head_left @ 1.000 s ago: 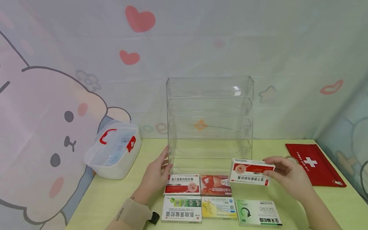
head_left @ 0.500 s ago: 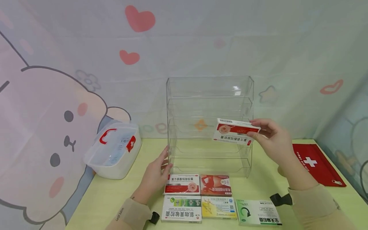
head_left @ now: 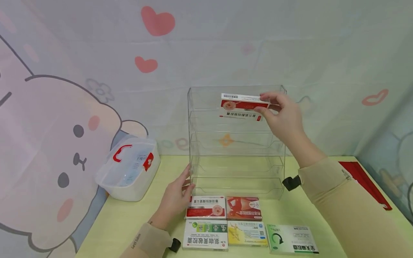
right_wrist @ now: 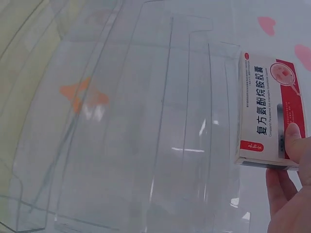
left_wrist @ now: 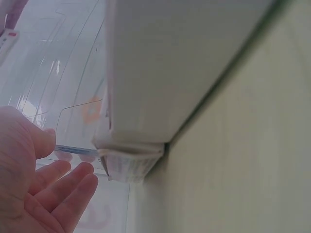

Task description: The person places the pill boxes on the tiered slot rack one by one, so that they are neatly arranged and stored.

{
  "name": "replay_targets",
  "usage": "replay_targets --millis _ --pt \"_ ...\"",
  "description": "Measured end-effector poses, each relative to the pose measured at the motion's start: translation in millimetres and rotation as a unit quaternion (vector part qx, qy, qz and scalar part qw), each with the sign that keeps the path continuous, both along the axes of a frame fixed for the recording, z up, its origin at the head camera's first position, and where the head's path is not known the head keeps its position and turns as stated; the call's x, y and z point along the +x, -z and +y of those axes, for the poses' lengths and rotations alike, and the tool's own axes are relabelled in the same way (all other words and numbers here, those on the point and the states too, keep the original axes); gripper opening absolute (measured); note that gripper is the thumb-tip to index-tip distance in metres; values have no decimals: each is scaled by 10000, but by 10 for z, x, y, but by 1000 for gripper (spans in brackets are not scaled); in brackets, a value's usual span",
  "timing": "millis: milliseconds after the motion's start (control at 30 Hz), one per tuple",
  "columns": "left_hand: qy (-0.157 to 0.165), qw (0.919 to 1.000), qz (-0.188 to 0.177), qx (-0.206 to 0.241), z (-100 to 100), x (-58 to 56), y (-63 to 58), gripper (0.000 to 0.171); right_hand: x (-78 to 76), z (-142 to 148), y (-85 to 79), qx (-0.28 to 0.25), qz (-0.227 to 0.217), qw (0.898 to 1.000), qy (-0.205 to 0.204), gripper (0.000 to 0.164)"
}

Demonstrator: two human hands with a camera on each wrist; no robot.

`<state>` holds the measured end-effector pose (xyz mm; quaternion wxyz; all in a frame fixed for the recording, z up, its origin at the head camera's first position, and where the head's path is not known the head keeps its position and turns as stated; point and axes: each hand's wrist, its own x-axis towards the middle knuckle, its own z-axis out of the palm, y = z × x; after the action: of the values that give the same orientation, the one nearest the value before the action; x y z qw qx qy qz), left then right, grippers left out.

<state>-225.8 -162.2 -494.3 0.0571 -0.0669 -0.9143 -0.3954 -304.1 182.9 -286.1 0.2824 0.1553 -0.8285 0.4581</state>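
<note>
A clear acrylic tiered rack (head_left: 237,166) stands upright on the table in the head view. My right hand (head_left: 284,116) pinches a red-and-white medicine box (head_left: 242,107) by its right end, thumb on the printed face, up at the rack's top tiers. In the right wrist view that box (right_wrist: 267,107) lies beside the uppermost tier edges; whether it touches them I cannot tell. Low on the rack's left side, my left hand (head_left: 175,195) holds the side panel, the thumb in front and the fingers behind. The left wrist view shows the thumb and fingers (left_wrist: 73,194) about the clear edge.
Before the rack lie flat medicine boxes: red-and-white (head_left: 205,207), red (head_left: 244,208), green-and-white (head_left: 205,234), yellow (head_left: 247,233) and green (head_left: 292,239). A white lidded first-aid case (head_left: 129,168) stands left. A red pouch (head_left: 364,179), partly behind the right sleeve, lies right.
My right hand has lifted the red-and-white box from the table front, up and leftward past the middle tiers to the rack's top. The left hand has stayed at the rack's side.
</note>
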Motion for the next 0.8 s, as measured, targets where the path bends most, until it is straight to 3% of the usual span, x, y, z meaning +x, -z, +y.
replay_targets --millis 167,367,567,800 --pt "95 9998 143 -48 11 -3 34 87 -162 -97 -165 129 262 9995 112 31" --pt "111 9997 205 -51 1 21 32 87 -361 -214 -275 250 247 9991 238 29" --pt "123 9997 216 -81 -8 28 23 87 -494 -366 -284 816 335 9952 430 27" --pt "130 9994 274 -153 -11 17 34 87 -558 -509 -266 919 384 9936 526 23"
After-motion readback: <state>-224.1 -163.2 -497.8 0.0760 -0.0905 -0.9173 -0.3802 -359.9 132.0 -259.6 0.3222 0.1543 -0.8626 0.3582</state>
